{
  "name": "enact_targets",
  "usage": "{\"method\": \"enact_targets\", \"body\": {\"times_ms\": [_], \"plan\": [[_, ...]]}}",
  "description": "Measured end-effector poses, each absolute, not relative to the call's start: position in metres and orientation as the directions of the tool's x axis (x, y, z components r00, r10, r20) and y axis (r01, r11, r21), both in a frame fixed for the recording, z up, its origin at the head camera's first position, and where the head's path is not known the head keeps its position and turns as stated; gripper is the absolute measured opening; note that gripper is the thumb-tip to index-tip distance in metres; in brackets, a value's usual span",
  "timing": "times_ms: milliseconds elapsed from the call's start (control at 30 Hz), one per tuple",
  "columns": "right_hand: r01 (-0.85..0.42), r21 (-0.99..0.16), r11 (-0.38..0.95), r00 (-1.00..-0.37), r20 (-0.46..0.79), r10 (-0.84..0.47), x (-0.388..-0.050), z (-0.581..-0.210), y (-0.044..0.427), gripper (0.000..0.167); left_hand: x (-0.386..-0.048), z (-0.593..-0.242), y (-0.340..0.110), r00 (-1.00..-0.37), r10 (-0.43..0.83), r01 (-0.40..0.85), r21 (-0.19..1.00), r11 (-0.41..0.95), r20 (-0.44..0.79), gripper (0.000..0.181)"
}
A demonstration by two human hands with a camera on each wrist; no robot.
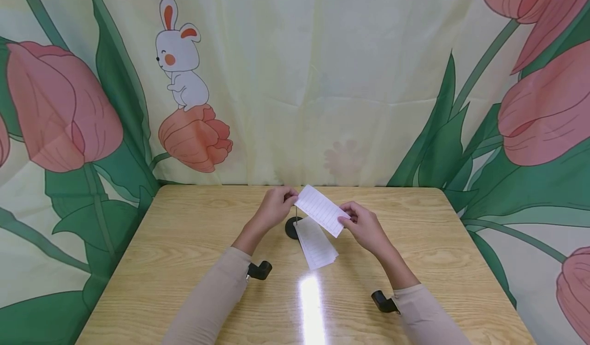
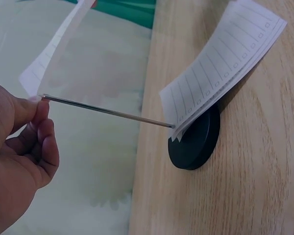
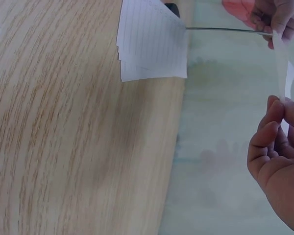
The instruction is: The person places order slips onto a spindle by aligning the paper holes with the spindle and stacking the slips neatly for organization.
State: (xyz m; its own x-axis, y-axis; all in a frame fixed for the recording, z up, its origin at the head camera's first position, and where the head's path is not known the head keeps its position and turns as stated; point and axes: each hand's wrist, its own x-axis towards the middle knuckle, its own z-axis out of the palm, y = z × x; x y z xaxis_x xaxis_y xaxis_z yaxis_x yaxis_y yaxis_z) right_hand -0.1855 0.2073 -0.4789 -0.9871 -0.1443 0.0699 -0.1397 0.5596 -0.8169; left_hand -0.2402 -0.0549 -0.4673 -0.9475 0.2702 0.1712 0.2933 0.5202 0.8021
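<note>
A receipt spike stands on the table, its thin metal rod (image 2: 108,111) rising from a round black base (image 2: 198,142). Several lined paper slips (image 1: 315,245) are pierced low on the rod and fan out over the base toward the person. One more lined slip (image 1: 320,211) is held up at the rod's top. My left hand (image 1: 276,207) pinches its corner between thumb and index finger, right at the rod's tip. Whether the tip pierces that corner is hidden by the fingers. The slip's opposite end is pinched by my right hand (image 1: 364,227), thumb on top.
The light wooden table (image 1: 198,222) ends at a curtain (image 1: 286,79) printed with tulips and a rabbit. Black camera mounts (image 1: 260,271) sit at both wrists. A bright reflection lies on the wood before the slips.
</note>
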Motion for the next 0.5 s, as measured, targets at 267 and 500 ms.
{"method": "enact_targets", "body": {"times_ms": [267,500], "plan": [[-0.131,-0.825,0.549,-0.987,0.056,-0.151,-0.1848,-0.4845,0.2056,0.022,-0.2378,-0.4659,-0.0544,-0.952,0.264,0.279,0.793,0.542,0.155,0.013],[-0.144,-0.816,0.559,-0.986,0.069,-0.152,-0.1838,-0.4876,0.2049,0.021,-0.2363,-0.4671,-0.0543,-0.949,0.269,0.289,0.788,0.544,0.163,0.013]]}}
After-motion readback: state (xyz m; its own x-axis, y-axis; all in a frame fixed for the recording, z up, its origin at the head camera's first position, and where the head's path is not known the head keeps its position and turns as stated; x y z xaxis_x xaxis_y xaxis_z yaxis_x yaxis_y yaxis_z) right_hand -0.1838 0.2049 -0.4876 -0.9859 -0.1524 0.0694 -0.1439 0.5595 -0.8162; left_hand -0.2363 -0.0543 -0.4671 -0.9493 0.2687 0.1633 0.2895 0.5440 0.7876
